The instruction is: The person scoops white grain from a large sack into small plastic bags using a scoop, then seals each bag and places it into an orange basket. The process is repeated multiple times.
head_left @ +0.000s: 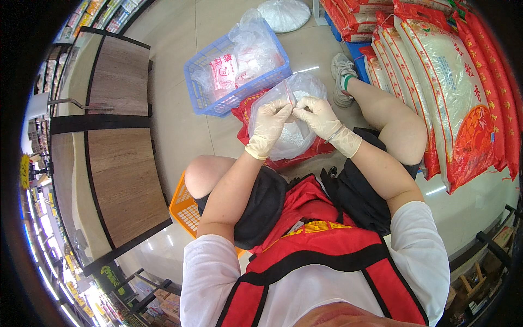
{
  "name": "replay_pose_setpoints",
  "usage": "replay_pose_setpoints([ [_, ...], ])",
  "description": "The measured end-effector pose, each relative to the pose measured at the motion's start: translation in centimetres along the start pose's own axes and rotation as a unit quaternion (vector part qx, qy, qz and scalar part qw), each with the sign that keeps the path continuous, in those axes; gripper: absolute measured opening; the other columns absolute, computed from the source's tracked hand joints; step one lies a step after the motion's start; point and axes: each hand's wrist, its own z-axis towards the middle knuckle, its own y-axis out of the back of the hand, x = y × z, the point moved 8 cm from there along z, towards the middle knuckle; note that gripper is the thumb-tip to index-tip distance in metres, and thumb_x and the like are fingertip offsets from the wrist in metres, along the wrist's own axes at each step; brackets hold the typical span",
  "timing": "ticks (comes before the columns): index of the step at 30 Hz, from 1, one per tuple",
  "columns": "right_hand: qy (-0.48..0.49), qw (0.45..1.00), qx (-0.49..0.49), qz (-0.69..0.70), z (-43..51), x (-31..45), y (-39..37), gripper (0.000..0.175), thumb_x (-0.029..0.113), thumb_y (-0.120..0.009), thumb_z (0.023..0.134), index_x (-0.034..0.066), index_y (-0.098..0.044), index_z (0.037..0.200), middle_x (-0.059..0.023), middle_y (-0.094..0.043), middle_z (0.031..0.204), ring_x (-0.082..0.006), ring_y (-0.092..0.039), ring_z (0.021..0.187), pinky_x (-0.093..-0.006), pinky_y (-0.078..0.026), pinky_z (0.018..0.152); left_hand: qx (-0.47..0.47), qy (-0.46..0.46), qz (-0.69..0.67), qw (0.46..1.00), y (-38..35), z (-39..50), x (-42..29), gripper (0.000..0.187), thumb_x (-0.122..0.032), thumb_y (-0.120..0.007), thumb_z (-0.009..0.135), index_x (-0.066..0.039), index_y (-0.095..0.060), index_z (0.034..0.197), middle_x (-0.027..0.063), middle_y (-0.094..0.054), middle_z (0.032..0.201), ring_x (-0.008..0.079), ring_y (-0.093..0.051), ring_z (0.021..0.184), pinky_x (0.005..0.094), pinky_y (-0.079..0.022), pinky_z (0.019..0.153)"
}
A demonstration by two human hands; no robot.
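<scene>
My left hand (269, 124), in a thin cream glove, pinches the upper edge of a clear zip-seal plastic bag (261, 100) with a red line along its mouth. The fingertips of my right hand (320, 118), gloved too and with a bracelet at the wrist, pinch the same edge, close beside the left ones. Below and behind both hands a larger clear plastic bag (291, 139) of white powder or grains rests on a red printed sack (282, 163). How full the zip-seal bag is, I cannot tell.
Ahead stands a blue plastic basket (200, 107) of clear bags and packets. A tied white bag (284, 15) lies beyond it. Large rice sacks (453, 90) lean at the right. Wood-fronted display bins (122, 175) line the left; an orange crate (184, 204) is beneath me.
</scene>
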Motion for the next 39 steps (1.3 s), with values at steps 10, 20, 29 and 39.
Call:
replay_pose_setpoints([
  [10, 0.007, 0.999, 0.044, -0.018, -0.5, -1.9, -1.8, 0.022, 0.020, -0.052, 0.087, 0.0012, -0.063, 0.088, -0.0195, -0.064, 0.084, -0.0349, -0.062, 0.079, -0.0391, -0.047, 0.070, -0.024, -0.176, 0.257, 0.950, -0.9, -1.0, -2.1, 0.014, -0.011, -0.057, 0.091, 0.003, -0.062, 0.093, 0.0049, -0.062, 0.072, 0.0114, -0.060, 0.068, 0.0282, -0.051, 0.062],
  [20, -0.043, 0.994, 0.014, 0.097, -0.7, -1.6, -1.7, 0.024, 0.020, -0.051, 0.090, -0.0011, -0.060, 0.083, -0.0118, -0.060, 0.070, -0.0194, -0.057, 0.065, -0.0332, -0.045, 0.063, -0.031, -0.117, 0.254, 0.960, -0.7, -0.1, -1.4, 0.017, -0.015, -0.054, 0.093, 0.001, -0.061, 0.091, 0.0053, -0.059, 0.067, 0.0097, -0.058, 0.059, 0.0265, -0.046, 0.052],
  [29, 0.027, 0.991, -0.003, -0.130, -0.8, -0.1, -0.9, 0.024, 0.023, -0.048, 0.087, 0.0039, -0.061, 0.085, -0.0195, -0.062, 0.081, -0.0374, -0.060, 0.075, -0.0424, -0.046, 0.066, -0.038, -0.210, 0.390, 0.896, -1.7, -0.2, -1.6, 0.018, -0.017, -0.052, 0.092, 0.000, -0.059, 0.089, 0.0198, -0.060, 0.075, 0.0361, -0.059, 0.069, 0.0418, -0.045, 0.061],
  [39, 0.061, 0.939, -0.084, -0.329, -0.3, 1.2, 0.1, 0.019, 0.022, -0.053, 0.082, 0.0063, -0.057, 0.073, -0.0144, -0.061, 0.078, -0.0357, -0.060, 0.072, -0.0459, -0.046, 0.062, -0.112, -0.263, 0.396, 0.873, -1.5, -0.6, -2.2, 0.015, -0.014, -0.055, 0.090, 0.000, -0.058, 0.085, 0.0215, -0.058, 0.074, 0.0386, -0.058, 0.067, 0.0436, -0.045, 0.060],
])
